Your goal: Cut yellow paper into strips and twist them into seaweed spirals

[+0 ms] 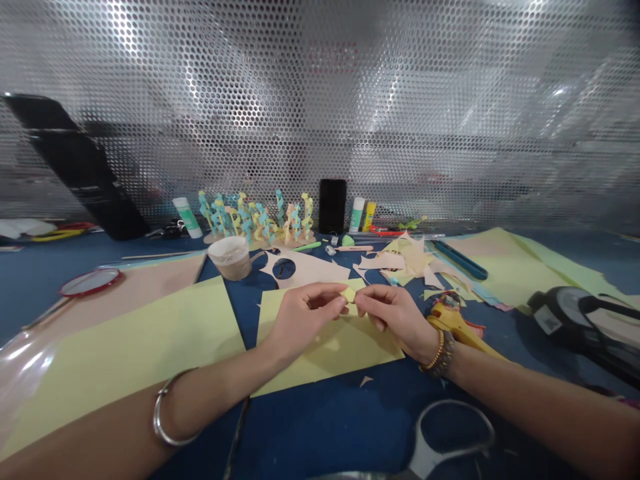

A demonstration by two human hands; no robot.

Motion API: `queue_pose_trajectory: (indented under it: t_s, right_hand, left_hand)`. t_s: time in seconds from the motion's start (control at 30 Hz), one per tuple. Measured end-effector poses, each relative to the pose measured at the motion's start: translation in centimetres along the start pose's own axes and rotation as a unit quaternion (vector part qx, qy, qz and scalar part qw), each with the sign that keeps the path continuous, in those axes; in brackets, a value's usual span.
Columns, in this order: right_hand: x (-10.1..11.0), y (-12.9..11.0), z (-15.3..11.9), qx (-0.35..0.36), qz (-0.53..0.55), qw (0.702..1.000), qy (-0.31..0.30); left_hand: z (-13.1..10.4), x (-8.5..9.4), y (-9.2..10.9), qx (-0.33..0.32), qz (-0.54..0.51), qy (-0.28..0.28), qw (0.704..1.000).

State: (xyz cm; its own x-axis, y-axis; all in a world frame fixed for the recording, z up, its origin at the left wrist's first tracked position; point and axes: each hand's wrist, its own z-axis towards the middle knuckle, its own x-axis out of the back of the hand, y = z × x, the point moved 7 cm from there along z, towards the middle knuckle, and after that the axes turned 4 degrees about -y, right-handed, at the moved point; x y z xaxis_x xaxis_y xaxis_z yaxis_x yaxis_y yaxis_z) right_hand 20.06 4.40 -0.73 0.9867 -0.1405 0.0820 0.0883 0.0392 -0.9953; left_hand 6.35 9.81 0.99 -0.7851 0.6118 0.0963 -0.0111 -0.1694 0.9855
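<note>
Between the fingertips of both hands is a small yellow paper piece (349, 294), pinched from either side. My left hand (313, 308) grips its left end with thumb and forefinger. On its right end, my right hand (393, 312) does the same. Both hands are just above a pale yellow paper sheet (295, 373) lying on the blue table. A tiny paper scrap (367, 381) rests on the table below the sheet. The exact shape of the held piece is partly covered by my fingers.
Scissors (453, 427) lie near the front edge. A paper cup (230, 259), twisted paper strips on a base (260, 223), a phone (333, 205) and glue sticks (357, 215) stand behind. Cut paper scraps (407, 257), a yellow tool (457, 323) and a black device (565, 320) are at right.
</note>
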Motion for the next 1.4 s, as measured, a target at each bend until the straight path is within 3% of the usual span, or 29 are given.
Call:
queue_pose_trajectory:
  t_s: [1.4]
  right_hand:
    - [-0.07,-0.22,-0.09,0.001,0.0,1.0,-0.001]
  left_hand:
    - [-0.03,0.01,0.1,-0.002,0.006,0.0,1.0]
